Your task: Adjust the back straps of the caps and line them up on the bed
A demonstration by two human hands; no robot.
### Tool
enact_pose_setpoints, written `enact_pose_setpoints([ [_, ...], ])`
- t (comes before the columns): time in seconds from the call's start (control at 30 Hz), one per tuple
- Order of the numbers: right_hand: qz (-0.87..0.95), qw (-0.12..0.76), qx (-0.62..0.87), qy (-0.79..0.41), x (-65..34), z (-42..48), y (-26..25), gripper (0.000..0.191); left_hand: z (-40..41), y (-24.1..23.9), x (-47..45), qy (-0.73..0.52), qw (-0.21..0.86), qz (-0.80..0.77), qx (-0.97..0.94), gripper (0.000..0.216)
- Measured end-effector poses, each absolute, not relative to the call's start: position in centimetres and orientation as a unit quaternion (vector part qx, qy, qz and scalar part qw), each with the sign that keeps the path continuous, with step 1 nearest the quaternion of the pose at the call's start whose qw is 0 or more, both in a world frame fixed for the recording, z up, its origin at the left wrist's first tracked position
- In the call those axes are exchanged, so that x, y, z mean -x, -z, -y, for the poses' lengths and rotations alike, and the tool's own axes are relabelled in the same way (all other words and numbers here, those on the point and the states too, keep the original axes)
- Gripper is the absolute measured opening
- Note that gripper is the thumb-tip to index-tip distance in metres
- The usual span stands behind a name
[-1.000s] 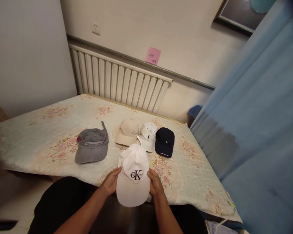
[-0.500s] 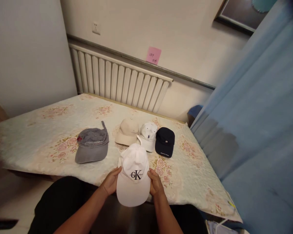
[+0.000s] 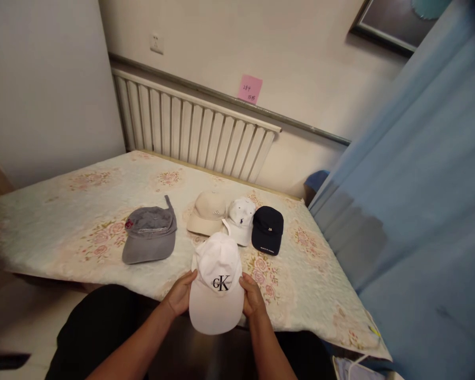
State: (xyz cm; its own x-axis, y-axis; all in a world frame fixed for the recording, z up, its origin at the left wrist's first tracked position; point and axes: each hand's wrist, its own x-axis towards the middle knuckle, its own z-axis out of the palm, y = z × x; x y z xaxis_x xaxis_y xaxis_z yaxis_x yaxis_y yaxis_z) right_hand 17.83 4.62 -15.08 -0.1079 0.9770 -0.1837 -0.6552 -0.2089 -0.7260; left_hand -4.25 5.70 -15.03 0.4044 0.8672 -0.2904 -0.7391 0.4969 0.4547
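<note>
Both hands grip a white baseball cap (image 3: 216,310) with black "CK" lettering, its brim toward me, at the near edge of the bed. My left hand (image 3: 181,293) is closed on the cap's left side, thumb on top. On the opposite side my right hand (image 3: 253,295) pinches it the same way; the fingers underneath are partly hidden. Just beyond lie a beige cap (image 3: 207,214), a white cap with a small dark emblem (image 3: 241,217), partly covered by the held one, and a black cap (image 3: 268,229). Farther left is a grey cap (image 3: 150,235) with its strap sticking up.
A flowered cover (image 3: 114,195) spreads over the bed. Behind it are a white radiator (image 3: 193,132) and a pink note (image 3: 249,88) on the wall. A blue curtain (image 3: 419,184) hangs along the right side. My dark-clad knees are below the bed's front edge.
</note>
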Motion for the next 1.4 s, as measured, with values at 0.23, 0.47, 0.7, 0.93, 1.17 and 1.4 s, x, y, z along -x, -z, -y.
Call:
enact_pose_setpoints([
  [0.23,0.242,0.58,0.324,-0.707,-17.78,-4.61,14.83,0.03,-5.57,14.52,4.15,-0.493,0.821,-0.259,-0.127,0.021],
  [0.47,0.236,0.58,0.326,-0.708,-17.79,-4.55,14.92,0.03,-5.54,14.48,4.22,-0.492,0.82,-0.264,-0.128,0.017],
  [0.7,0.23,0.582,0.331,-0.706,-17.9,-4.63,15.28,0.031,-5.63,14.87,4.22,-0.495,0.819,-0.259,-0.134,0.017],
  [0.93,0.233,0.582,0.328,-0.707,-17.94,-4.59,15.38,0.031,-5.58,14.99,4.23,-0.491,0.82,-0.265,-0.128,0.02],
  [1.17,0.229,0.582,0.328,-0.708,-18.01,-4.67,15.51,0.031,-5.71,14.81,4.18,-0.489,0.823,-0.256,-0.134,0.019],
  [1.4,0.229,0.582,0.331,-0.707,-17.95,-4.66,15.4,0.03,-5.51,14.66,4.24,-0.487,0.826,-0.252,-0.132,0.019],
])
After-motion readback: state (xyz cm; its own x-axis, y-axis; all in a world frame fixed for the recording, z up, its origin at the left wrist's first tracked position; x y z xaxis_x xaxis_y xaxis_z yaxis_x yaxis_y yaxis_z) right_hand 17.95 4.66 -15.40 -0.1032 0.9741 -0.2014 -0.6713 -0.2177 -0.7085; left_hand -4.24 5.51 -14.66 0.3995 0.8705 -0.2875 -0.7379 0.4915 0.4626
